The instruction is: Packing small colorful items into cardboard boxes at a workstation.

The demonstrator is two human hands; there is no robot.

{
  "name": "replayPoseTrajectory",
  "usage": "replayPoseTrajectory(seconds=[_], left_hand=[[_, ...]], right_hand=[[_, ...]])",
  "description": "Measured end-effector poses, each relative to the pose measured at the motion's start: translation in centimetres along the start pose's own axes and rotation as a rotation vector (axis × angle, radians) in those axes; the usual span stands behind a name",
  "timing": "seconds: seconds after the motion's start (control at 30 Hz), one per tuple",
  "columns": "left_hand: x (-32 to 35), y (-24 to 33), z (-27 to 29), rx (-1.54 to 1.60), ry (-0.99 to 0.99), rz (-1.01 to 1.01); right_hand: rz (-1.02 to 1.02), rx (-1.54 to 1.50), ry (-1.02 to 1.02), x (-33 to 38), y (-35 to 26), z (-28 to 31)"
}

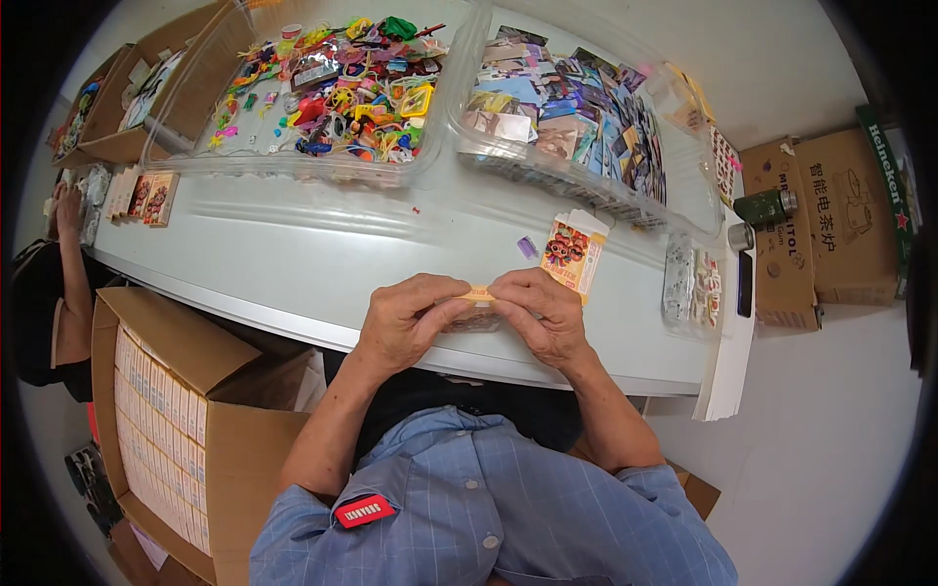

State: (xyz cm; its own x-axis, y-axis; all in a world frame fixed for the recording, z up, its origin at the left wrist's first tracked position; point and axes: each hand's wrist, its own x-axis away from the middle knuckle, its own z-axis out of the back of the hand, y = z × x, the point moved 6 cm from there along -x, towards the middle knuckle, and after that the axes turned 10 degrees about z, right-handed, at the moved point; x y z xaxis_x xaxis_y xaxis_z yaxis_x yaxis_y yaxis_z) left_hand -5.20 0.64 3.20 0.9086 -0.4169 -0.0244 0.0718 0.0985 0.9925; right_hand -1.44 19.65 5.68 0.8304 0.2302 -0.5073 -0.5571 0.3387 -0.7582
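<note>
as left hand (410, 317) and right hand (543, 314) pinch it, the small box (479, 294) sits between.

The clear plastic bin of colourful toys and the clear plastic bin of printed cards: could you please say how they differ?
The toy bin holds jumbled multicoloured toys; the card bin holds flat printed cards. The toy bin stands left, the card bin right. Both are clear and stand on the white table.

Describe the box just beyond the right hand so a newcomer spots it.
On the white table, look just beyond the right hand, beside a small purple piece. The box is yellow-orange with cartoon figures; unlike the row of boxes at far left, it lies alone, white flap sticking out.
</note>
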Motion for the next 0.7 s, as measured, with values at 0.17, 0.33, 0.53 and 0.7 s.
replayPoseTrajectory(seconds=[0.17,0.33,0.53,0.7], left_hand=[[0.3,-0.2,-0.3,0.054,-0.003,0.137],[0.4,0.4,-1.0,-0.011,-0.047,0.101],[0.9,0.1,-1.7,-0.023,-0.034,0.080],[1.1,0.9,-1.7,-0.116,0.022,-0.108]], right_hand=[[-0.010,0.088,-0.058,0.3,-1.1,-0.2],[0.048,0.167,-0.083,0.5,-1.9,0.4],[0.133,0.229,-0.148,0.5,-2.6,0.7],[0.155,0.271,-0.142,0.7,-3.0,0.9]])
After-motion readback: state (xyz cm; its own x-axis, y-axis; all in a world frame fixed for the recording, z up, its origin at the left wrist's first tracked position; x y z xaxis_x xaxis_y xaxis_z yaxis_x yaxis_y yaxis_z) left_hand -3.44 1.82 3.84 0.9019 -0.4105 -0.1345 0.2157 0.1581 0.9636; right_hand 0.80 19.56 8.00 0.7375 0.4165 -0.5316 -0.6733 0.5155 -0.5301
